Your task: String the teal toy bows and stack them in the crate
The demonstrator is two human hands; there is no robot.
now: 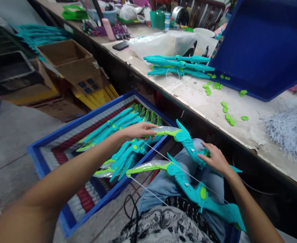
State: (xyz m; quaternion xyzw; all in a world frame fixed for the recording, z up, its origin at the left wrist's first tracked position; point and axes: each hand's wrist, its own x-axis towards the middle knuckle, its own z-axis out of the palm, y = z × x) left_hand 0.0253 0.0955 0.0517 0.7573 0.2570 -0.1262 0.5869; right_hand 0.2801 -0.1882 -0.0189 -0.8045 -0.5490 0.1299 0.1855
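The left hand [145,130] grips the green limb of the upper bow [187,141], above the right corner of the blue crate [87,116]. The right hand [215,157] has its fingers on the turquoise middle of this bow; I cannot tell whether they close around it. The upper bow is over the person's legs [161,184], below the near edge of the table [201,108]. The lower bow [192,194] lies across the legs. Inside the crate are more bows [113,123]. On the table, a stack of turquoise parts [168,62] and small green pieces [230,119] are near the front edge.
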